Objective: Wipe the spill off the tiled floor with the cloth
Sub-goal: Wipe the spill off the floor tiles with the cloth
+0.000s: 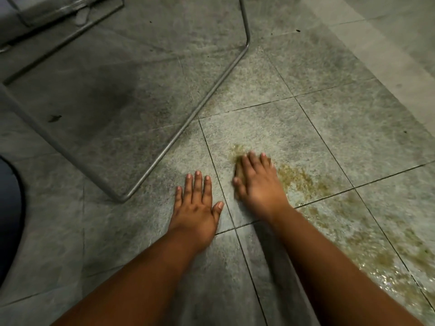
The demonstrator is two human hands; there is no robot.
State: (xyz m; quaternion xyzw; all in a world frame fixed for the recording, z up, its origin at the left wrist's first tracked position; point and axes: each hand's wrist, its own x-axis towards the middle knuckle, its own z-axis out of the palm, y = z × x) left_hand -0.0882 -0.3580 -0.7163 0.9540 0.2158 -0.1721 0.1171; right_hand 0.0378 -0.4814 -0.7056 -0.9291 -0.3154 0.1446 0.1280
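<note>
A yellowish-brown spill (303, 184) smears across the grey tiled floor (270, 128), running from the centre tile down to the lower right, where it glistens wet. My right hand (257, 182) presses flat on a small brownish cloth (238, 171) at the spill's upper-left end; only the cloth's edges show beside my fingers. My left hand (196, 203) lies flat and empty on the tile to the left, fingers spread, apart from the cloth.
A metal tube chair frame (188, 118) rests on the floor to the upper left, its corner close to my left hand. A dark rounded object (9, 220) sits at the left edge. A paler strip of floor (388, 55) runs along the upper right.
</note>
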